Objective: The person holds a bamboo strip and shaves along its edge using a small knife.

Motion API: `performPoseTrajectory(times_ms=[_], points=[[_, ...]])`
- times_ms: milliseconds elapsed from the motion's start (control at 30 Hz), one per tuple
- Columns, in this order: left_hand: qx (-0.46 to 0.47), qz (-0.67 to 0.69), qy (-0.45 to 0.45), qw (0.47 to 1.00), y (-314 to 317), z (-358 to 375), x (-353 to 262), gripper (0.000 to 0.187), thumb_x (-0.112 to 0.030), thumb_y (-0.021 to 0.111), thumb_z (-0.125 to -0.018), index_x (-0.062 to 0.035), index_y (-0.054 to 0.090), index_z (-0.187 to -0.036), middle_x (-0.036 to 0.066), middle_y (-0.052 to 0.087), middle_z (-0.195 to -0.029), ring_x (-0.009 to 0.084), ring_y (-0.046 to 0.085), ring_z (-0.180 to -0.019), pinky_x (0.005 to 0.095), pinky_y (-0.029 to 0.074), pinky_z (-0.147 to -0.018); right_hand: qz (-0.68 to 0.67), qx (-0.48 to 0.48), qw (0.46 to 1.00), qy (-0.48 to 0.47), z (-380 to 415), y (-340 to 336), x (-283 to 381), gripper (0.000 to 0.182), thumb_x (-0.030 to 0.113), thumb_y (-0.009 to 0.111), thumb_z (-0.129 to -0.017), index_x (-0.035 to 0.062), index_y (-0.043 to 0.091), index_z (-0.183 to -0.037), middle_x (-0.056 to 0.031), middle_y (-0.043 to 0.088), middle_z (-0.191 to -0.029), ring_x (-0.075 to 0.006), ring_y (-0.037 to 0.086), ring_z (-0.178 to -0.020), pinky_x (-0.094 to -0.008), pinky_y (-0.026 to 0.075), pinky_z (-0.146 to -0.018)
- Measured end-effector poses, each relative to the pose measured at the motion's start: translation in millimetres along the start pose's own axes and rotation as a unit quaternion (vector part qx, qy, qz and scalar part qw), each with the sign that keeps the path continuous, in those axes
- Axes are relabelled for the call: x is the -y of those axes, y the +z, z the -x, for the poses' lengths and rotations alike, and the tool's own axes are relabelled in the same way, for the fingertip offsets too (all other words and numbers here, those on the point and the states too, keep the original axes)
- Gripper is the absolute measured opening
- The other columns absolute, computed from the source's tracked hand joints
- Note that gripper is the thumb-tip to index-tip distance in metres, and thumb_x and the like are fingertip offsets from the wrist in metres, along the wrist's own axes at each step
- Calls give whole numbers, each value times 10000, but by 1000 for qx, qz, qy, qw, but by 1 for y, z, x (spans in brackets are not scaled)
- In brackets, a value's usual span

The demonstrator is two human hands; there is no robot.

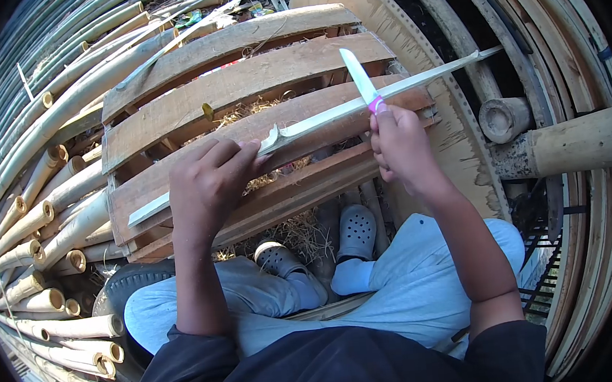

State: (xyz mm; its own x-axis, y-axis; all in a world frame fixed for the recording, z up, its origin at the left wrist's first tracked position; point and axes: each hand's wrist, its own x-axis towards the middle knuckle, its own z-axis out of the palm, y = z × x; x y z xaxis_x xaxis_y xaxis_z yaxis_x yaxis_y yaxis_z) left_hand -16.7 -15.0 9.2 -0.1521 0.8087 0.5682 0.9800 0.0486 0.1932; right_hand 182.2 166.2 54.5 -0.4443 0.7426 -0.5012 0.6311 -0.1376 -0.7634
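Note:
A long pale bamboo strip (pixel 329 119) lies slantwise across a slatted wooden pallet (pixel 238 80), its right end reaching past the pallet's edge. My left hand (pixel 214 177) is closed around the strip left of its middle, and a thin curled shaving (pixel 273 136) stands up just beside the fingers. In my right hand (pixel 398 143) is the pink handle of a knife (pixel 360 77), gripped in a fist. The knife's pale blade points up and away, over the strip. Whether the blade touches the strip is hard to tell.
Many bamboo poles (pixel 70 157) are stacked on the left. A curved plywood sheet (pixel 454 141) and a thick bamboo post (pixel 578 142) stand at the right. Straw shavings (pixel 302 231) lie beneath the pallet, near two grey clogs (pixel 357 231).

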Motion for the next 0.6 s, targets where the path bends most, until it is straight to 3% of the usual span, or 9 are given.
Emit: performPoseTrajectory(times_ms=[67, 133, 200, 267, 333, 400, 467, 567, 600], points=[[2, -2, -3, 1000, 0, 2, 0, 215, -257, 798, -831, -148, 751, -1010, 9, 656, -804, 190, 670, -738, 352, 521, -601, 21, -160, 977, -140, -14, 8, -21, 413, 272, 433, -1109, -23, 559, -848, -145, 556, -645, -276, 615, -625, -446, 476, -636], [1, -5, 12, 1000, 2, 3, 1, 215, -257, 798, -829, -146, 751, -1007, 10, 655, -800, 195, 670, -736, 352, 522, -603, 79, -31, 970, -227, 0, 37, -41, 381, 250, 411, -1109, -28, 559, -895, -175, 584, -710, -322, 638, -704, -465, 483, -692], [-2, 2, 5, 1000, 2, 2, 1, 213, -256, 798, -827, -145, 750, -1003, 11, 654, -798, 195, 669, -735, 352, 522, -604, 96, -30, 972, -210, 6, 28, -24, 372, 257, 408, -1114, -26, 542, -914, -152, 527, -670, -293, 644, -710, -467, 483, -690], [-7, 9, -2, 1000, 1, 1, 1, 212, -256, 798, -825, -144, 750, -999, 13, 654, -797, 196, 668, -733, 352, 523, -605, -53, -75, 995, -32, 3, 9, -4, 370, 264, 406, -1118, -18, 520, -908, -144, 493, -665, -278, 648, -731, -471, 483, -700], [-6, 5, 2, 1000, 0, 0, 1, 203, -250, 798, -826, -143, 749, -992, 13, 651, -793, 196, 668, -732, 353, 523, -606, -95, -57, 988, -103, 8, 4, -6, 387, 281, 407, -1124, -5, 510, -884, -122, 510, -663, -241, 619, -691, -432, 479, -672], [-3, 4, 4, 1000, 1, 2, 1, 199, -247, 798, -828, -142, 749, -990, 14, 653, -797, 197, 669, -734, 353, 522, -605, 73, -24, 969, -237, 3, 40, -42, 405, 304, 408, -1129, 11, 501, -865, -78, 515, -646, -193, 574, -634, -381, 465, -629], [3, 5, 9, 1000, 1, 2, 1, 195, -244, 798, -830, -142, 748, -988, 15, 655, -800, 198, 670, -737, 352, 522, -603, 38, 14, 981, -187, 7, 45, -44, 398, 297, 405, -1130, 12, 505, -871, -77, 517, -642, -188, 547, -612, -379, 453, -610], [1, 5, -8, 1000, 0, 1, 1, 195, -239, 797, -830, -141, 748, -991, 18, 657, -808, 200, 672, -743, 351, 521, -604, -106, -134, 982, -85, 1, 21, -14, 363, 265, 408, -1125, 2, 513, -897, -134, 518, -661, -222, 521, -606, -422, 449, -618], [-2, 4, -1, 1000, 1, 2, 1, 196, -239, 798, -828, -141, 748, -990, 18, 657, -809, 199, 672, -744, 351, 521, -604, -106, -132, 982, -86, -2, 26, -22, 363, 265, 408, -1125, 2, 513, -897, -134, 518, -661, -222, 521, -606, -422, 449, -618]])
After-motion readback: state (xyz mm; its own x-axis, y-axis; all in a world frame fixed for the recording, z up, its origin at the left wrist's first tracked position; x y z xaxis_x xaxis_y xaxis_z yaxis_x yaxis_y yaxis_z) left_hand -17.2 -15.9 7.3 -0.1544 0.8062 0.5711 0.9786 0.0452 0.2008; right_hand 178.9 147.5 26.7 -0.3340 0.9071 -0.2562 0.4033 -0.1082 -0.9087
